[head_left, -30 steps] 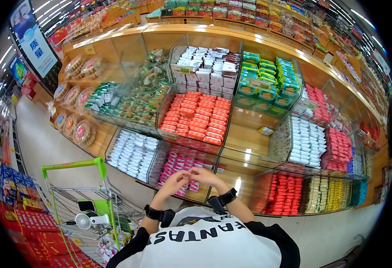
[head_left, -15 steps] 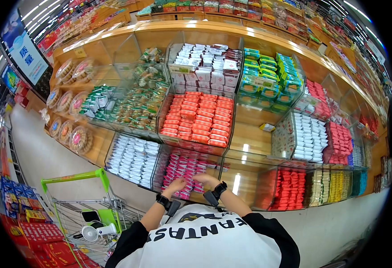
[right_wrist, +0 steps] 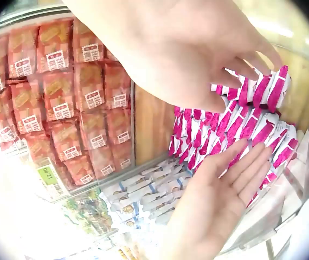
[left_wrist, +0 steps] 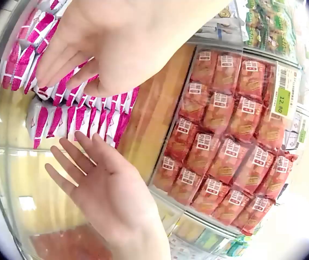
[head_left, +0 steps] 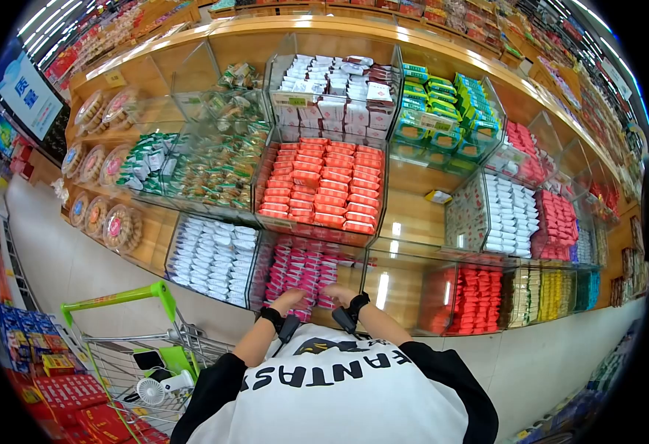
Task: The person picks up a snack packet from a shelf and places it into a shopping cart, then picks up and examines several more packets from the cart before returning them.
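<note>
Both hands reach into the low bin of pink-and-white wrapped packets [head_left: 301, 272]. The left hand [head_left: 287, 300] is over the left part of the rows. In the left wrist view, the left hand [left_wrist: 116, 46] has loosely bent fingers that overlap the packets [left_wrist: 70, 122]. The right hand [head_left: 339, 294] is at the right end of the rows. In the right wrist view, fingers of the right hand [right_wrist: 198, 54] reach just behind the end packets [right_wrist: 260, 92]. Palms face each other, a gap lies between the hands, and neither grips a packet.
Red packets [head_left: 320, 181] fill a clear bin just beyond. White packets [head_left: 213, 259] lie in the bin to the left, behind a clear divider. Bare wooden shelf [head_left: 394, 292] shows to the right. A green-handled shopping cart [head_left: 121, 300] stands at the left.
The hands were together above the front edge of the bin. They have since parted and gone down to the pink packets, and the head view has shifted slightly.
</note>
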Available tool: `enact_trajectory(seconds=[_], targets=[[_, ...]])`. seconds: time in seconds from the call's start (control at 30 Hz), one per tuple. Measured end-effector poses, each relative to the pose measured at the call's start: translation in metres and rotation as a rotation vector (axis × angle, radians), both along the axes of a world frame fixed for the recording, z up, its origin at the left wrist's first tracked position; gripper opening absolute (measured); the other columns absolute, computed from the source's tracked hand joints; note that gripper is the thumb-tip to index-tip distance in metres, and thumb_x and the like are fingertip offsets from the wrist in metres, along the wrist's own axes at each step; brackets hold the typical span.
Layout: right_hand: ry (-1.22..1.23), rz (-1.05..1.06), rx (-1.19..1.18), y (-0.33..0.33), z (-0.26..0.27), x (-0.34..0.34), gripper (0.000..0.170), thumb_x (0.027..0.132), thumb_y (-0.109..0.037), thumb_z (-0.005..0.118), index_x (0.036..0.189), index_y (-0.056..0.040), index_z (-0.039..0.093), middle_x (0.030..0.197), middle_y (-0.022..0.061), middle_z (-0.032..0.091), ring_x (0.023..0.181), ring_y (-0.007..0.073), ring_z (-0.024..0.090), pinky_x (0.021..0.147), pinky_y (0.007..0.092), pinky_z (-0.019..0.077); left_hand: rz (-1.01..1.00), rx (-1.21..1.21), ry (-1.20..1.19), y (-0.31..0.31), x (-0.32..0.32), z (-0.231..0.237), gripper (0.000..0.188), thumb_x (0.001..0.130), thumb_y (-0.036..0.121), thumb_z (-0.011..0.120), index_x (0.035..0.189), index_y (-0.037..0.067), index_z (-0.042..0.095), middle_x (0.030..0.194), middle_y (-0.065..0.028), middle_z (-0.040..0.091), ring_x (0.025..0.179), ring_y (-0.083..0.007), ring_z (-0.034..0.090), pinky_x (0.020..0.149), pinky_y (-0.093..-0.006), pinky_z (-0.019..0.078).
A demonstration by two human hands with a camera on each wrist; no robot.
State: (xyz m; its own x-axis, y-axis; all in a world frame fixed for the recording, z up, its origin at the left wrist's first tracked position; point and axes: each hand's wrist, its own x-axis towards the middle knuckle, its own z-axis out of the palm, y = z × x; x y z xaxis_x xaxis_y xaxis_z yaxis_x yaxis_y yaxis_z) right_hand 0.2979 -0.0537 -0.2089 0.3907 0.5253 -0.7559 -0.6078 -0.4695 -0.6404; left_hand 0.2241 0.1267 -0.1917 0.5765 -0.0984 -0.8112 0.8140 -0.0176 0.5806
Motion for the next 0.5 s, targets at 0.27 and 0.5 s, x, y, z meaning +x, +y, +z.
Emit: enact_trajectory(seconds=[0.27,0.5], targets=[[0.062,-0.082,-0.071,0.003,0.020,0.010,0.065,0.071,-0.057,0.044,0.119,-0.0138,0.037,0.110,0.0073,0.041,0.086,0.0223,0.037,0.067,0.0371,0.0343,-0.124,-0.179,0.215,-0.014,0.013,-0.019,0.039,0.082,0.033,0.045,0.111,0.007,0.046,0.101,-0.0201,0.052,0.085,-0.0270,0.057,0.076,-0.0340,0.0460],[0.129,0.129,0.002,-0.004,0.076,0.019,0.083,0.067,-0.068,0.039,0.130,-0.0167,0.021,0.133,0.0100,0.023,0.120,0.0340,0.015,0.090,0.0522,0.0209,-0.135,-0.238,0.220,-0.029,0.021,-0.024,0.047,0.080,0.038,0.045,0.114,0.006,0.042,0.107,-0.0242,0.047,0.094,-0.0339,0.052,0.078,-0.0363,0.0449]])
